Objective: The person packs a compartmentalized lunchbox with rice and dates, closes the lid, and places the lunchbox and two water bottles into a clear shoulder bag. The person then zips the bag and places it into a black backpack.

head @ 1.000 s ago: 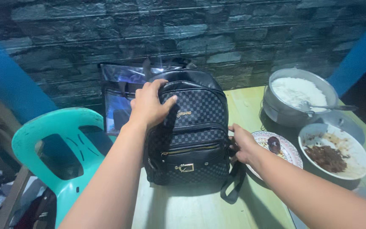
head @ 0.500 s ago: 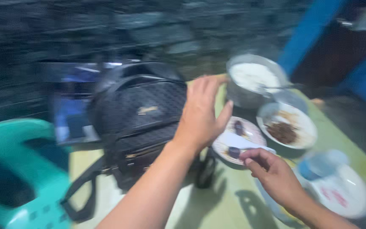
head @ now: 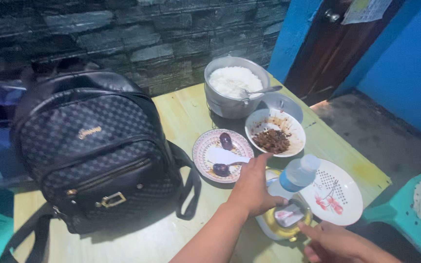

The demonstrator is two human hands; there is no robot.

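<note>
Nearest item: right hand (head: 339, 243), low at the near counter (head: 181, 109) edge, palm down, fingers (head: 313, 230) loosely apart, clamped on nothing; one fingertip sits just beside the yellow-rimmed container.

Next: yellow-rimmed container (head: 283, 221), round, standing at the near edge of the counter. A small pink-and-white piece shows inside; what it is cannot be told.

Left hand (head: 254, 187), reaching in from below, fingers curled together against the container's left side and the base of the clear plastic bottle (head: 296, 175). The bottle lies tilted over the container, pale blue cap end pointing away toward the white plate; it touches the left fingers. Whether they truly grip it, I cannot tell.

White plate (head: 337, 197) with a red flower print, just right of the bottle, bare.

Patterned saucer (head: 205, 146), left of the hand: two dark round pieces and a white spoon.

White bowl (head: 293, 141), beyond: brown scraps of food, smeared sides.

Metal pot (head: 225, 104), farthest: white rice, a spoon resting on its rim.

Black quilted backpack (head: 93, 146), upright on the counter's left side, well apart from both hands, straps trailing.

Teal chair (head: 415, 214) at far right.
</note>
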